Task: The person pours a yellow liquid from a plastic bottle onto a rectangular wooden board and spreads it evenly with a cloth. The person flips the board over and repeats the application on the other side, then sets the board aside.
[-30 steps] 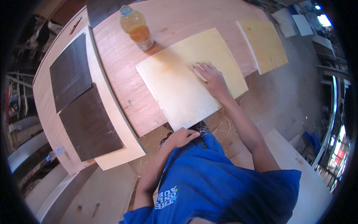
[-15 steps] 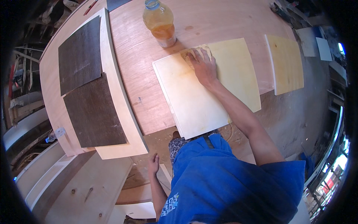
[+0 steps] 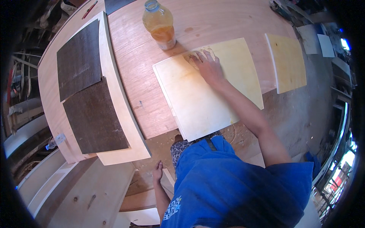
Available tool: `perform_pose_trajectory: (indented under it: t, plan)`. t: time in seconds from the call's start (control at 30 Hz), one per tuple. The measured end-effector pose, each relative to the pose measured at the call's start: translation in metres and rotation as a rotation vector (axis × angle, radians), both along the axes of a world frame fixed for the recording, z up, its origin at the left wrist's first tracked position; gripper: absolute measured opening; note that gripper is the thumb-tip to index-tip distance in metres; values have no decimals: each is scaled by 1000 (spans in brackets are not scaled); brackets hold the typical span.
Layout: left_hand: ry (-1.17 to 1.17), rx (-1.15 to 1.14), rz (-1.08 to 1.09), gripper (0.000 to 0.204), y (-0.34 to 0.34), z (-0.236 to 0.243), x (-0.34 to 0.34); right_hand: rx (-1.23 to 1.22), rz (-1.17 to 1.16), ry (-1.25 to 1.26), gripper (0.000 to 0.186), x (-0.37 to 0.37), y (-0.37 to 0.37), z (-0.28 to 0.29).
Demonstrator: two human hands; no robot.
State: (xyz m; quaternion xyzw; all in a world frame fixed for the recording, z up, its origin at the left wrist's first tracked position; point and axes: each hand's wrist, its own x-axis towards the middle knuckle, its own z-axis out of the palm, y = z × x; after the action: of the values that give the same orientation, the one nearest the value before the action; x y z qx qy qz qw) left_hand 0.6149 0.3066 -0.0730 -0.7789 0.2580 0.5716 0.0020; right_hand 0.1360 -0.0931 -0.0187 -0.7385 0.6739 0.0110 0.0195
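My right hand presses a pale, stained pad onto a cream-yellow board, near its far edge; the pad is mostly hidden under my fingers. An orange stain spreads on the board around it. Just beyond stands an upright clear bottle with a blue cap, part full of amber liquid. Low at my left side my left hand hangs with loosely curled fingers and nothing seen in it.
The plywood table carries dark sheets on a pale panel at left, a red pencil-like item, a second yellow board at right and a dark tool. A wooden carcass stands low at left, cluttered racks beyond.
My right hand has slid toward the board's far edge near the bottle. My left hand has left the board's near edge and dropped to my side. The whole view has shifted.
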Motion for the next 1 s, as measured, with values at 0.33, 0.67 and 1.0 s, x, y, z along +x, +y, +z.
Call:
perform_pose_trajectory:
  t: [0.33, 0.67, 1.0]
  plan:
    - [67, 21, -160, 65, -16, -6, 34, 42, -27, -136, 42, -21, 16, 10]
    - [122, -46, -370, 55, -17, -42, 73, 369, -79, -161, 47, -51, 259, 50]
    - [79, -101, -397, 54, -51, -34, 95, 115, -246, -599, 61, -3, 301, 98]
